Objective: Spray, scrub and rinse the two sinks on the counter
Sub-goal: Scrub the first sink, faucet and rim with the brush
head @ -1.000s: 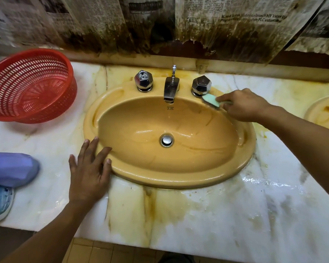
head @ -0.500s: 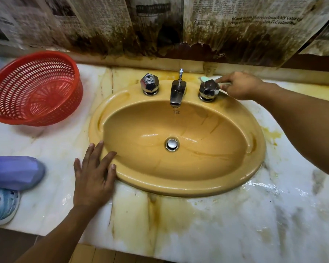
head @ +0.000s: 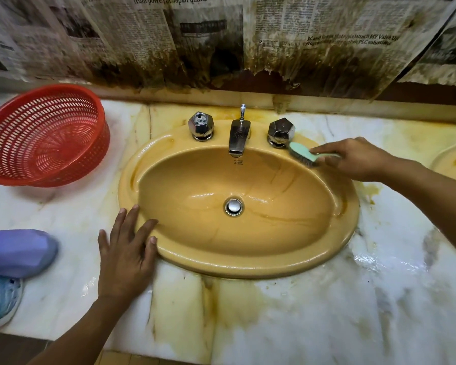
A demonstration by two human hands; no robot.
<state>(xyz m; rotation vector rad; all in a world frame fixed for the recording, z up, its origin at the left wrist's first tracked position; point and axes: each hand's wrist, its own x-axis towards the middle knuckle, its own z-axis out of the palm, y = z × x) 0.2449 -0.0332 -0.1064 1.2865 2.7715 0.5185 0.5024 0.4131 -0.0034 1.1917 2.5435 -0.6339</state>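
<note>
Since the scrubbing is at the back rim, the stained marble counter (head: 379, 299) matters first. It shines wet toward its front right corner, so I judge that weight belongs on the bracing hand, not on the brush.

The mustard-yellow sink (head: 248, 270) sits mid-counter, and brown streaks run down its bowl. Short, firm strokes along the rim should lift the grime, and the loosened dirt wants working down into the bowl rather than out onto the marble.

The left hand (head: 127, 254) lies flat at the sink's front left rim, fingers spread and straight, their tips touching the rim. That is a sound prop.

The right hand (head: 353, 159) has its fingers curled round the handle of the green scrub brush (head: 303, 154), with the forefinger apparently laid along its back. That is good for pressing the bristles down. The brush rests on the back right of the rim, just beside the right tap handle (head: 281, 131). Angling its tip into the seam under that handle would reach the likeliest dirt.

As for what cannot be seen, the second sink (head: 450, 159) is cut off by the counter's right edge and shows only a stained sliver. A purple bottle (head: 16, 251) at the left edge is cut off too, so its nozzle is out of view. The palm hides most of the brush handle. I cannot tell whether the bristles touch the tap's base.
</note>
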